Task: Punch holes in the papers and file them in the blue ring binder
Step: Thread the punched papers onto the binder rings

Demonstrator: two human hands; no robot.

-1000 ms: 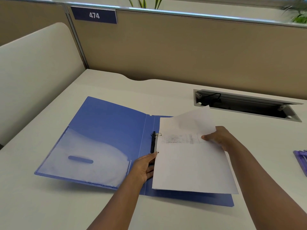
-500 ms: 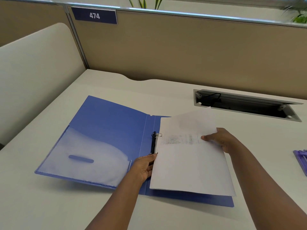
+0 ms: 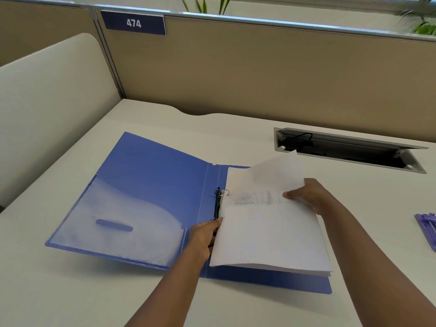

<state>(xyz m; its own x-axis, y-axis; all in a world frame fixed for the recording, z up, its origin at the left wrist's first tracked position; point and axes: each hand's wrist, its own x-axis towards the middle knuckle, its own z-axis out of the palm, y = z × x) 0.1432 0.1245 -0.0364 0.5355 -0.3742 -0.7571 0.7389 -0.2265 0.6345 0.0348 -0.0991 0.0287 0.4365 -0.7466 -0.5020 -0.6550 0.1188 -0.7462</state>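
The papers (image 3: 266, 234) lie over the right half of the open blue ring binder (image 3: 151, 185) on the counter (image 3: 70, 291), near its rings (image 3: 223, 193). The right hand (image 3: 306, 194) pinches their far right edge, its grip clamped there. The left hand (image 3: 204, 238) rests at their left edge, fingertips hidden beneath; its grip cannot be told.

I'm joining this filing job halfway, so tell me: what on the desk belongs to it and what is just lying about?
In the job:
- blue ring binder, lying open
- papers, held by both hands over its right half
- ring clip
- left hand, right hand

Lying about:
- purple object at the desk's right edge
- open cable hatch
- sign 474
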